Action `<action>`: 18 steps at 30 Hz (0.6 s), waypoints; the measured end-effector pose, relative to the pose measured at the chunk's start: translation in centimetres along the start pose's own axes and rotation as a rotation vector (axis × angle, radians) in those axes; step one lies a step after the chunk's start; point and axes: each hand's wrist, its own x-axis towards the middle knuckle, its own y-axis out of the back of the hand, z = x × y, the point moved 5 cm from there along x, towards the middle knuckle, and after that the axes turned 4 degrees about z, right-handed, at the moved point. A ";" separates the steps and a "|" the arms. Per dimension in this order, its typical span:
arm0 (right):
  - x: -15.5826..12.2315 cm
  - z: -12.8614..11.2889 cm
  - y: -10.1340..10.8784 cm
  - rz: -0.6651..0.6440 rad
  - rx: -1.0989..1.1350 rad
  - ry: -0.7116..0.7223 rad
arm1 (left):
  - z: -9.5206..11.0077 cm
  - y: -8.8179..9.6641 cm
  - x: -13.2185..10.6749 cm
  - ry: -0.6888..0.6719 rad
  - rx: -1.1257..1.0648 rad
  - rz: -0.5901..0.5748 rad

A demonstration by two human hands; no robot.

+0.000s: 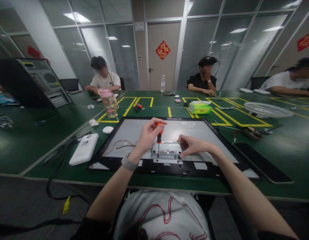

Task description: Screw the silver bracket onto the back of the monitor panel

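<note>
A monitor (209, 131) lies face down on the green table, its grey metal back panel up inside a black frame. My left hand (148, 135) is closed around the orange handle of a screwdriver (159, 135) held upright, with the tip down on a small metal bracket (167, 154) near the panel's front edge. My right hand (192, 146) rests on the right end of that bracket, fingers curled and pressing on it. Thin red wires (119, 144) run across the panel to the left.
A white box (84, 148) and black cables lie left of the monitor, a black panel (262, 161) to its right. Farther back stand a pink-lidded bottle (109, 103), a green tissue pack (200, 108), a white fan grille (268, 109) and a computer case (31, 81). Three people sit around the table's far side.
</note>
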 end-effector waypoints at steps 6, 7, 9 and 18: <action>0.0 0.1 0.1 0.002 -0.011 0.004 | -0.2 0.4 0.0 -0.017 0.000 -0.011; 0.0 0.1 0.1 0.003 -0.012 0.003 | -0.2 0.4 0.0 -0.006 -0.003 -0.009; 0.0 0.0 0.0 0.003 -0.008 0.005 | -0.1 0.5 0.0 -0.010 0.026 0.013; -0.1 0.0 0.0 -0.006 -0.006 0.001 | -0.2 0.5 0.0 0.001 0.019 0.027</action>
